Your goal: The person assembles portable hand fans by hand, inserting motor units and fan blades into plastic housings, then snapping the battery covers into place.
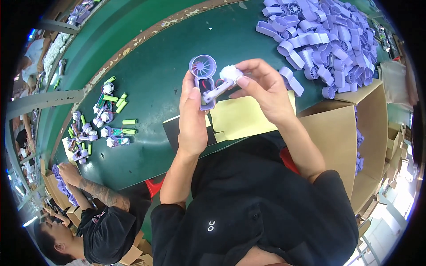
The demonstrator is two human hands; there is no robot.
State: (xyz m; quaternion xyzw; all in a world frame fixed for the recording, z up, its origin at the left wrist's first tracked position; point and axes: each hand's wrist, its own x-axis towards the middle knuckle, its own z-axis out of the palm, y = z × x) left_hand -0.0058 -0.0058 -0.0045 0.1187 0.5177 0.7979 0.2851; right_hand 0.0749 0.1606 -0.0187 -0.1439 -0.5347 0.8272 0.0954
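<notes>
My left hand (193,117) is closed around a purple plastic fan housing (203,67), its round spoked end pointing up and away from me. Between finger and thumb, my right hand (268,91) grips a fan motor assembly (230,75) with a white round part and a pale purple arm. The assembly's lower end meets the open body of the housing, and dark and red wires show between the two. Below the hands, a yellow sheet (248,116) lies on the green table (155,80).
Several motor assemblies with green battery cells (117,131) lie to the left. A big heap of purple housings (328,40) covers the far right. A cardboard box (330,117) stands at my right. At lower left a co-worker (108,230) handles purple parts.
</notes>
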